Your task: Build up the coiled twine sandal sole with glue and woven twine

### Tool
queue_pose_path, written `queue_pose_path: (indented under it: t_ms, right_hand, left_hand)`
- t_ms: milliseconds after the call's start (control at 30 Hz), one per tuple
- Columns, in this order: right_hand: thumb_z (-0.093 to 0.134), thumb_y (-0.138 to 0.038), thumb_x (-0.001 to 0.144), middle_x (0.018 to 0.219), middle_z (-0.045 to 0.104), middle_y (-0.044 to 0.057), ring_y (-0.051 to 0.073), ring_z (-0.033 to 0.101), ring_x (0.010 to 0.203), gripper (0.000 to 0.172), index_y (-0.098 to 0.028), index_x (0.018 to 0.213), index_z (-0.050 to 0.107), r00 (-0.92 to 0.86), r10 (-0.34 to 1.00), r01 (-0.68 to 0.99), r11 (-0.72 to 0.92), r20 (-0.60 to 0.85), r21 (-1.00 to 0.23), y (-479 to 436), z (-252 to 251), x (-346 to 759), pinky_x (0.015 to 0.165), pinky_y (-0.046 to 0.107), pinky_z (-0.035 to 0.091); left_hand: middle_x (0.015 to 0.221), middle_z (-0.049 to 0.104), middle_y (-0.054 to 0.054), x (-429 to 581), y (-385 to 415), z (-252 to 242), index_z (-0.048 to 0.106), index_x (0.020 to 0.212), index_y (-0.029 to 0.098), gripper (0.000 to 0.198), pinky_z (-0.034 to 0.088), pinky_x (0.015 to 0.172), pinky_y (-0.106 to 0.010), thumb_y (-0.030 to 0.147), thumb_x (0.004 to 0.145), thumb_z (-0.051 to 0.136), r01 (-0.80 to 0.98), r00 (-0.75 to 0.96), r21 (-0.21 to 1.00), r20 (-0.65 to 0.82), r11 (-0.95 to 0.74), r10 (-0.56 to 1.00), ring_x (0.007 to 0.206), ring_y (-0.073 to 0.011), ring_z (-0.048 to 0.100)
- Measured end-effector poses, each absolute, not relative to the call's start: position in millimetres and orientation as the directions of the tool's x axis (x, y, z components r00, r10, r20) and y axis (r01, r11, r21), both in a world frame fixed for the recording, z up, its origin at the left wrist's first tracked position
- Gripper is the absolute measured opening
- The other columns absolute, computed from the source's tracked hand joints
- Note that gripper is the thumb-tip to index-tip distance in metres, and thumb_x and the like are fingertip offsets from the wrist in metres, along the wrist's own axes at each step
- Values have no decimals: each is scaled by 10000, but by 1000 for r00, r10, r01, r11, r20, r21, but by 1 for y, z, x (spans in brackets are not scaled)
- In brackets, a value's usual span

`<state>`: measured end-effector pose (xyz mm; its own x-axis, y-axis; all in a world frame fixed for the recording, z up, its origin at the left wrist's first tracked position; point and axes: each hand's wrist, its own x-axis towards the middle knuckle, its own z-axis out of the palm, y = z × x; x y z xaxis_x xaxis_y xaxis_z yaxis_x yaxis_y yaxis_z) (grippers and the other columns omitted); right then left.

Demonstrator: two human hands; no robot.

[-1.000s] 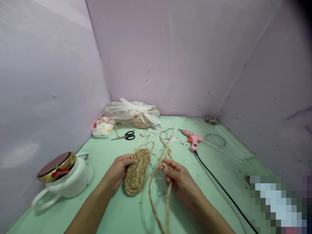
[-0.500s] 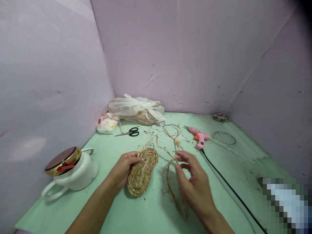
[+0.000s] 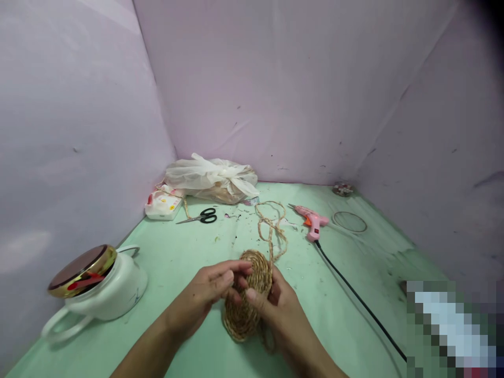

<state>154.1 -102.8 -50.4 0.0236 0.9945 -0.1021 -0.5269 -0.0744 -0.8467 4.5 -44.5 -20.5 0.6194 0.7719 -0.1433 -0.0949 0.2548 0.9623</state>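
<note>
An oval mat of coiled braided straw cord (image 3: pixel 241 321) is held upright-slanting in front of me, low in the middle of the view. My right hand (image 3: pixel 285 310) grips its right edge, thumb on the face and the other fingers behind it. At the mat's upper left, my left hand (image 3: pixel 214 291) has its fingers loosely curled and apart, with fingertips over the mat's face; whether they touch it is unclear. A loose length of the braided cord (image 3: pixel 271 239) runs from the mat's right edge up onto the table, and another bit hangs under my right hand.
Black-handled scissors (image 3: pixel 205 216), a white box (image 3: pixel 163 203) and a tied plastic bag (image 3: pixel 212 178) lie at the back left. A pink glue gun (image 3: pixel 314 220) with black cable and a wire ring (image 3: pixel 349 221) are to the right. A white lidded mug (image 3: pixel 106 291) stands left.
My right hand has moved left and taken hold of the mat's right edge. My left hand has loosened from the left edge. The mat and its cord have shifted, and the view has turned slightly.
</note>
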Motion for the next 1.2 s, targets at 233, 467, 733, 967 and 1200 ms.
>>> queue_pose_path:
  t_ms: [233,467,733,967,1200]
  right_hand:
    - [718,-117,576,856,697,72,229,638,863,348,-153,900,597,-22,964,-750,-192,-265,-634,-89,-60,166,770,323,500]
    - [717,-108,586,886,699,72,247,641,861,311,-172,870,605,-38,973,-795,-166,-227,-583,-89,-52,167,747,352,520]
    - [546,-314,784,847,683,86,212,622,830,222,-131,869,640,-27,973,-813,-154,-227,-562,-83,-52,180,698,301,503]
    - [616,-386,742,714,653,75,176,599,661,275,-115,776,648,61,977,-626,-122,-204,-770,-84,-57,186,617,279,479]
    - [699,-398,647,579,584,24,122,506,531,288,-114,669,664,125,963,-561,-130,-238,-818,-84,-55,189,527,244,427]
  left_hand:
    - [702,609,-18,1,-31,-26,656,751,147,187,381,530,-217,326,707,619,74,118,986,-159,151,980,558,-98,474]
    - [645,611,-10,18,-36,-45,648,750,124,256,388,550,-209,347,634,697,84,380,928,-367,363,849,574,-103,518]
    - [600,648,-21,22,-38,-48,655,731,118,331,404,554,-219,319,501,782,25,332,935,-342,354,879,556,-118,546]
    - [642,679,-32,21,-38,-46,695,775,123,301,433,597,-225,284,533,775,23,385,939,-324,342,864,606,-131,581]
    - [665,705,-41,17,-38,-44,736,817,144,285,448,632,-243,274,565,755,48,426,947,-306,317,851,652,-158,600]
